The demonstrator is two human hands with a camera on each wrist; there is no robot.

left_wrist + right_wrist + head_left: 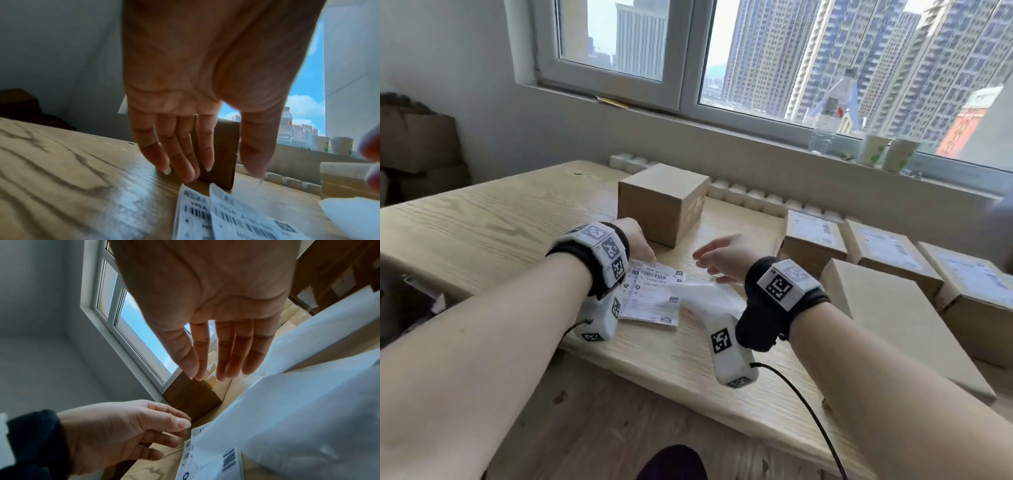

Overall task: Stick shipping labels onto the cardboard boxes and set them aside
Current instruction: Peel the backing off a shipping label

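Observation:
A plain cardboard box [661,202] stands mid-table, seen too in the left wrist view [224,154] and the right wrist view [191,399]. In front of it lies a small stack of shipping labels [650,294] [205,216] [205,459], partly covered by white backing sheets [709,291] [298,418]. My left hand [645,251] [218,172] hovers at the labels' far edge, fingers extended downward, holding nothing. Between the labels and the box my right hand [709,257] [207,376] is open with straight fingers and nothing in it.
Three labelled cardboard boxes [811,240] [890,253] [976,284] sit in a row at the table's right, with a flat unlabelled box [893,318] in front of them. A bottle [828,116] and paper cups [873,150] stand on the windowsill. Bare wood table [482,219] lies to the left.

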